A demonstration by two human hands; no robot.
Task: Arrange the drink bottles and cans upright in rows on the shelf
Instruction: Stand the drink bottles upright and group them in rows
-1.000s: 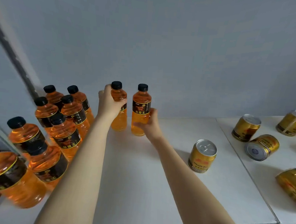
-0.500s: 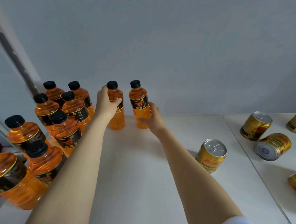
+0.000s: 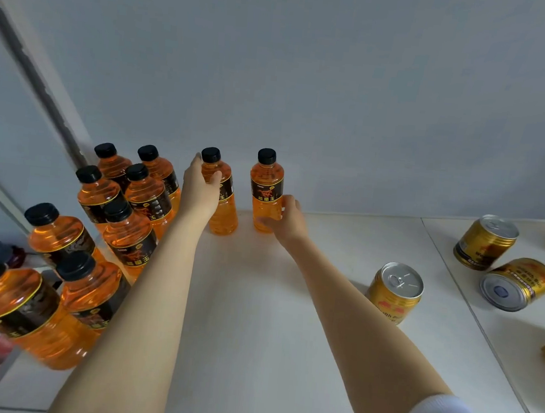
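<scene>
Both bottles have shifted since a moment ago — they were tipped and close together, and now they stand straight with a gap between them, at the back of the white shelf (image 3: 252,337) near the wall.

The left hand (image 3: 199,189) is wrapped around the left bottle (image 3: 223,198), up by its neck and label. Its fingers (image 3: 214,178) curl around the front, so it has hold of that bottle. The right hand (image 3: 284,221) is low on the right bottle (image 3: 266,189), with its fingers (image 3: 286,201) bent around the bottom part. Both bottles are full of orange drink and have black caps and black labels.

On the left, a bunch of the same orange bottles (image 3: 138,200) stands upright in two rows, close together, from the back of the shelf to the front edge.

On the right are gold cans. One upright can (image 3: 394,293) stands just beside the right forearm. Farther right, another upright can (image 3: 484,241) stands near a can on its side (image 3: 516,284) — its round end faces us. More gold cans peek in at the right edge, but they are cut off.
</scene>
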